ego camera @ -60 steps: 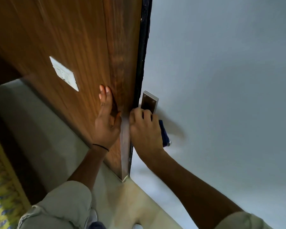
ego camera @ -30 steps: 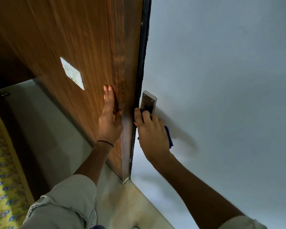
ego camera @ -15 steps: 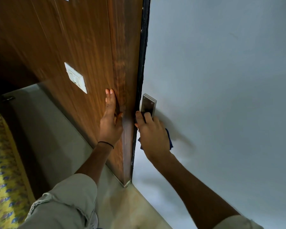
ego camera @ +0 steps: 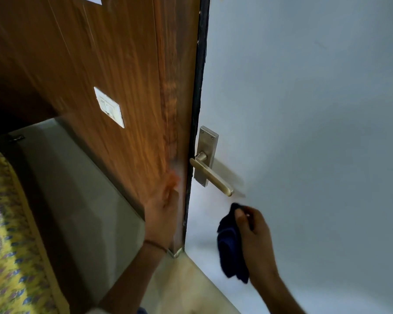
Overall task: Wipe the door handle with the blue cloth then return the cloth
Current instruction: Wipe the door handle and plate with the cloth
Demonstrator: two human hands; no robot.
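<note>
Now one blue cloth (ego camera: 233, 245) hangs from the right hand (ego camera: 254, 236), below one door handle (ego camera: 210, 175).

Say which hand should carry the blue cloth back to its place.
The right hand. It already grips the blue cloth, which hangs clear of the door handle. The left hand lies flat on the wooden panel and holds nothing.

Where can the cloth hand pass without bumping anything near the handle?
Free: the pale door face right of and below the door handle, where the right hand holds the blue cloth clear of the lever. Crowded: the door edge, between the backplate and the left hand.
</note>
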